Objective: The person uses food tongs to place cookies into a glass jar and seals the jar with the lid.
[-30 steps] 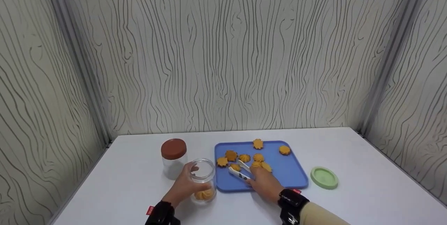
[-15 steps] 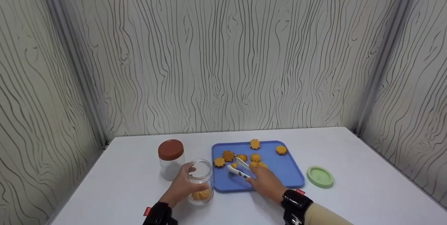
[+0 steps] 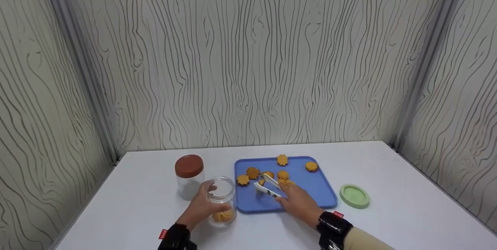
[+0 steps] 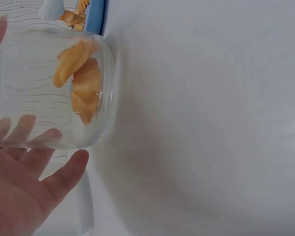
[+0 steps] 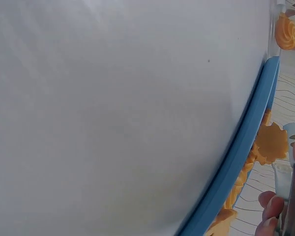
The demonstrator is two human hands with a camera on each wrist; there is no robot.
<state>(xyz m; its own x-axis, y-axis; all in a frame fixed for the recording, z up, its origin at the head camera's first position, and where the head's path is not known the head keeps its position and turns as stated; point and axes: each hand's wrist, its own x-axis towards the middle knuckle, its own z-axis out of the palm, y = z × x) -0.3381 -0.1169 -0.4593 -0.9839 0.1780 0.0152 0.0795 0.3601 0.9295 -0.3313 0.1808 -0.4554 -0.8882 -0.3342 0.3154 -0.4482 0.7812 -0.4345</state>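
My left hand grips a clear, lidless jar at the left of the blue tray. Yellow swirled cookies lie at the jar's bottom, as the left wrist view shows. With my right hand I hold white tongs over the tray's left half. Between the tong tips is a scalloped cookie, tilted on edge, mostly hidden in the head view. It appears raised off the tray. Several other cookies lie on the tray, some partly behind my right hand.
Behind my left hand stands a second clear jar with a reddish-brown lid. A light green round lid lies on the white table right of the tray. Wood-patterned panels enclose the back and sides.
The tongs have closed in on the cookie, which has tilted and seems to have lifted slightly. My left hand and the jar hold their place; the head view has shifted a little.
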